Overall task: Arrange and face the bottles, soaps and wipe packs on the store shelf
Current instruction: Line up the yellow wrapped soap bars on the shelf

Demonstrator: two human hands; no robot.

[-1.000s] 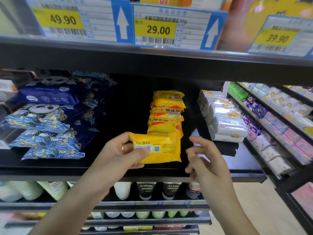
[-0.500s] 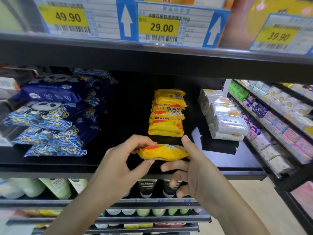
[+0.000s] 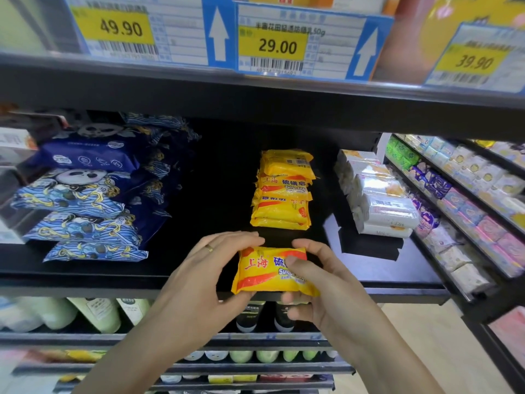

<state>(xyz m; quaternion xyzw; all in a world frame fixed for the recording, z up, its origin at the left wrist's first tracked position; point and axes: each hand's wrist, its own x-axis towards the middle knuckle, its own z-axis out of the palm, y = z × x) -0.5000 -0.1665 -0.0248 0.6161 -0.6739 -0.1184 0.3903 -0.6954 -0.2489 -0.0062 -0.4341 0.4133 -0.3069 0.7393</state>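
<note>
with our left hand (image 3: 199,282) and right hand (image 3: 321,288) both pinching the yellow plastic-wrapped soap bar (image 3: 271,271) label-up at the near edge of the black shelf (image 3: 85,275), we should set it squarely atop the yellow soap stack (image 3: 282,191) just beyond.
</note>
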